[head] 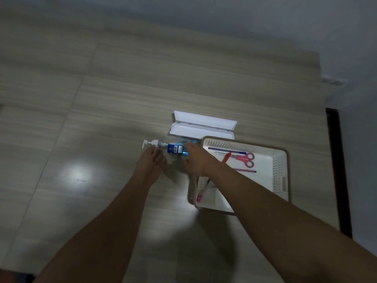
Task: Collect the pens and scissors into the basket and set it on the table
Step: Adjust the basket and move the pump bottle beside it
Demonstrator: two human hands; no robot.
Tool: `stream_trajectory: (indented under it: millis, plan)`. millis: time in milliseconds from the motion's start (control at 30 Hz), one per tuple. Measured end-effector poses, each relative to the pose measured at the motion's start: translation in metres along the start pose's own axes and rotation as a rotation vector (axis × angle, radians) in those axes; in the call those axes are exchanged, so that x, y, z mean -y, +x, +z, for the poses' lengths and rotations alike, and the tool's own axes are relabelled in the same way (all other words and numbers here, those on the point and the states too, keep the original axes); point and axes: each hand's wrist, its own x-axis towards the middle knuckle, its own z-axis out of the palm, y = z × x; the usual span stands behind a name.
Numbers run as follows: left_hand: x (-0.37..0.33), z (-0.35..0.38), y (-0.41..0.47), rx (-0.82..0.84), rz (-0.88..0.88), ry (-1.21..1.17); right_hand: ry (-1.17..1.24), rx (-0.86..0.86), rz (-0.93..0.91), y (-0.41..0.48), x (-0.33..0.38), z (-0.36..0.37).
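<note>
Head view, looking down at a tiled floor (102,88). Left hand (150,160) reaches forward with fingers loosely together, its fingertips touching the white pump end of a blue pump bottle (171,148) that lies on its side; whether the hand grips the pump cannot be told through the blur. Right hand (194,160) lies over the bottle's blue body, fingers spread and curled onto it, with its forearm crossing the near left corner of the basket (284,180).

Just right of the hands, the white perforated basket sits on the floor, its left rim close to the right wrist. Inside lie pink-handled scissors (245,159), a blue pen (224,149) along the far wall, an orange-red pen (226,157) beside the wrist, a dark red pen (245,170) near the middle, and a pink-tipped pen (201,194) at the near left corner, partly hidden under the forearm.

Behind bottle and basket, an open white case (202,127) stands with its lid raised, its front edge just beside the basket's far rim. Bare floor extends widely to the left and toward the far wall; to the right, a dark door frame (336,170) bounds the floor close beyond the basket.
</note>
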Motion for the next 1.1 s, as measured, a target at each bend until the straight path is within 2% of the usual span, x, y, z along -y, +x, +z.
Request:
stream_trajectory:
  millis: [100, 233, 367, 467, 600, 700, 800, 967, 1033, 1100]
  plan:
    - [-0.003, 0.005, 0.003, 0.014, -0.034, -0.076, -0.049, 0.015, 0.009, 0.01, 0.005, 0.01]
    - [-0.011, 0.008, 0.006, -0.163, -0.015, 0.074, -0.036, -0.027, -0.015, 0.009, 0.005, 0.016]
    - [-0.023, 0.019, 0.001, -0.127, 0.154, 0.158, 0.162, -0.106, -0.022, 0.003, 0.008, 0.012]
    - [-0.029, 0.039, -0.012, -0.097, 0.311, 0.322, 0.275, -0.137, -0.037, 0.0, 0.008, 0.003]
    - [-0.028, 0.057, -0.023, -0.063, 0.653, 0.771, 0.336, -0.082, 0.031, -0.01, 0.014, -0.01]
    - [-0.025, 0.062, -0.029, -0.093, 0.796, 0.995, 0.396, -0.067, 0.032, 0.002, -0.011, -0.003]
    - [-0.021, 0.065, -0.035, -0.108, 0.824, 1.076, 0.461, -0.085, 0.028, -0.021, -0.011, -0.013]
    - [-0.016, 0.058, -0.047, -0.089, 0.86, 1.172, 0.503, -0.324, 0.094, -0.059, -0.055, -0.037]
    - [-0.011, 0.052, -0.05, -0.114, 0.795, 1.145, 0.515, -0.405, 0.15, -0.076, -0.083, -0.046]
    - [-0.001, 0.047, -0.057, -0.24, 0.678, 1.082, 0.528, -0.492, 0.233, -0.096, -0.116, -0.054]
